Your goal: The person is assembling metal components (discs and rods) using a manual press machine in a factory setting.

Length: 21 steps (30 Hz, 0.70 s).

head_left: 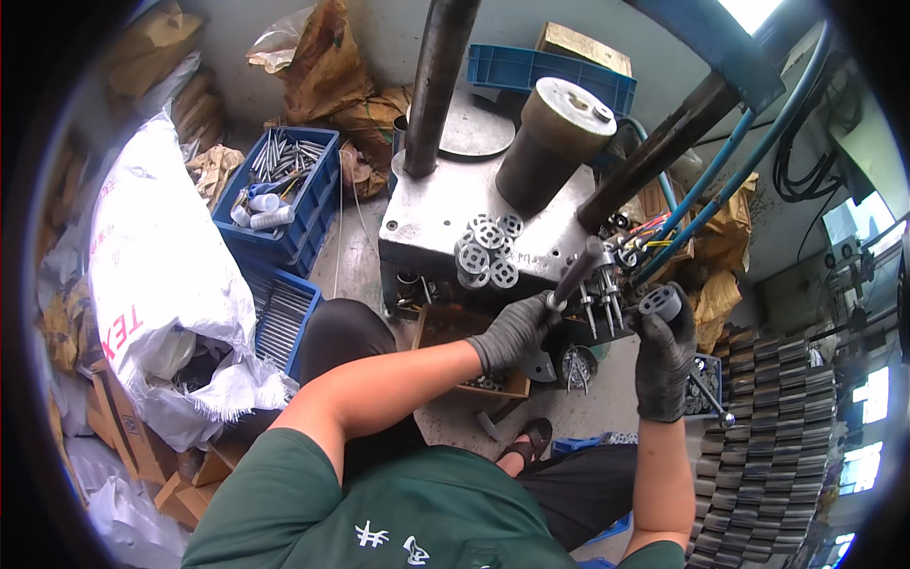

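My left hand (517,332), in a dark grey glove, is closed around the lower end of a dark metal rod (576,270), which slants up and to the right. In my right hand (664,365), gloved too, is a short round metal part (661,302) with slots in its end face. Several similar slotted metal parts (488,248) stand piled at the front edge of the machine's steel table (417,213). Between my hands, several thin metal shafts (607,299) point downward beside that table. My fingers partly hide both held things.
A thick steel cylinder (550,142) stands on the machine table between dark columns (444,85). Blue crates (301,194) of metal pins and a white sack (166,275) lie on the left. Stacked metal cylinders (768,446) fill the right side. Below is a wooden box (517,384).
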Each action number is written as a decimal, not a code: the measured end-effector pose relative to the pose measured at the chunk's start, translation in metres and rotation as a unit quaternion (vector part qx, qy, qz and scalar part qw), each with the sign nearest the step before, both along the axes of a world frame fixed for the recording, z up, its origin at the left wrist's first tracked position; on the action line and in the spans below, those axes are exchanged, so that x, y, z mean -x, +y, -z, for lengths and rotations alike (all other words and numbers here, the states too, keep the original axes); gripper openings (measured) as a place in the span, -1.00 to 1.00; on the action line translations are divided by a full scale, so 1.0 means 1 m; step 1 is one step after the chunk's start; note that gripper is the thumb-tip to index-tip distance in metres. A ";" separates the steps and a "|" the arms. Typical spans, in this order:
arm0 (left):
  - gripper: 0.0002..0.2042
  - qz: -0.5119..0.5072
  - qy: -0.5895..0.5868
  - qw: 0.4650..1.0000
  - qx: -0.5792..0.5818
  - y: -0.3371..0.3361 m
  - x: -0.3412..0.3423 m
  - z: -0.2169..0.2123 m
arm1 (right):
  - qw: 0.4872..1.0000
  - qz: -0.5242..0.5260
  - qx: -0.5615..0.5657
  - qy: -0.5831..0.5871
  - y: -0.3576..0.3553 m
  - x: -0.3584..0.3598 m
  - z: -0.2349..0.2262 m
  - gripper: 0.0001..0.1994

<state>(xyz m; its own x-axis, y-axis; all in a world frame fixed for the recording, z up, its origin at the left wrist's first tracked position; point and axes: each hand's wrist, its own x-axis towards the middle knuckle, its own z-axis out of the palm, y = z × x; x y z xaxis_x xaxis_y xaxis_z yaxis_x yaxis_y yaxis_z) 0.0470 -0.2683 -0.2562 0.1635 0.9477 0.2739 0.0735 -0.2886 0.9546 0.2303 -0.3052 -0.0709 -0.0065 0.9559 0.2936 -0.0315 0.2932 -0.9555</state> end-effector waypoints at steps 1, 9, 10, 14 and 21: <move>-0.50 -0.021 0.099 0.993 -0.058 -0.002 0.001 -0.006 | 0.999 0.006 -0.025 -0.024 0.010 0.005 -0.012 -0.36; -0.20 0.036 0.178 0.973 -0.141 -0.031 0.049 -0.092 | 0.971 -0.060 -0.118 -0.198 0.123 0.078 -0.102 -0.55; -0.20 0.028 0.181 0.973 -0.141 -0.033 0.054 -0.095 | 0.958 -0.076 -0.139 -0.240 0.147 0.089 -0.100 -0.55; -0.12 0.058 0.168 0.983 -0.048 -0.032 0.064 -0.113 | 0.859 0.039 -0.212 -0.465 0.207 0.127 -0.111 -0.52; -0.38 -0.038 -0.033 0.998 -0.036 -0.021 0.078 -0.125 | 0.777 0.024 -0.178 -0.603 0.269 0.147 -0.110 -0.51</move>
